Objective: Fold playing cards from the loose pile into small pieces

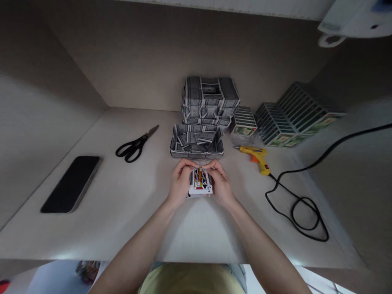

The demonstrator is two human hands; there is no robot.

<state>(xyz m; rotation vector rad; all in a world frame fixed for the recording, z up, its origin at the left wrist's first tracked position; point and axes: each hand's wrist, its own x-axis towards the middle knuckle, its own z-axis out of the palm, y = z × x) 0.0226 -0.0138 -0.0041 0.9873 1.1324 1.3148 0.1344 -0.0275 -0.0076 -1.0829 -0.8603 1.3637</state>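
Observation:
Both hands meet over a small group of playing cards (200, 181) in the middle of the table, a jack of clubs face up on top. My left hand (181, 181) grips the cards' left side, thumb and fingers closed at the far edge. On the other side my right hand (221, 183) pinches the same cards, its fingertips close to the left ones. Patterned card backs show beside the jack. Just beyond the hands sits an open box made of cards (197, 154), with several folded card pieces inside.
Behind the box rises a stack of card-built boxes (211, 98). Boxed card decks (275, 122) stand at the right. A yellow glue gun (255, 155) lies nearby, its black cable (306, 200) looped on the table. Scissors (134, 147) and a phone (72, 183) lie left.

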